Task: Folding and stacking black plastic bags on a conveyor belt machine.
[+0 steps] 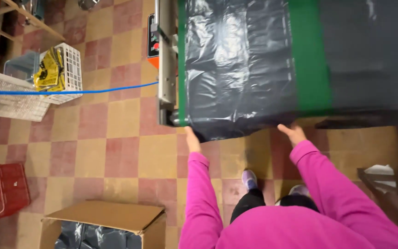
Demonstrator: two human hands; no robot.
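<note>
Black plastic, glossy and wrinkled, lies spread over the green belt (310,60) of the machine (166,55), and the person in pink sleeves stands right at its near end. From the head view: the bag (236,64) covers the belt from the left edge across to the bare green strip, its near hem drooping just past the belt's near edge. Left hand (191,139) is up at the bag's near-left corner, fingers closed on the hem, pinching plastic by the look of it. Right hand (292,133) sits at the near edge further right, fingers tucked under the hem where bag meets green; holding or only touching, I cannot tell.

To my eye the film is being squared on the belt. Doing that well would mean even tension from both hands, hem parallel to the near edge, wrinkles pulled flat, and fingers kept clear of the roller at the near-left corner.

Around the floor: a blue hose (70,91) runs left from the machine, white crates (10,94) beyond it, a red basket (3,190) at far left, and a carton (109,223) holding more black plastic.
</note>
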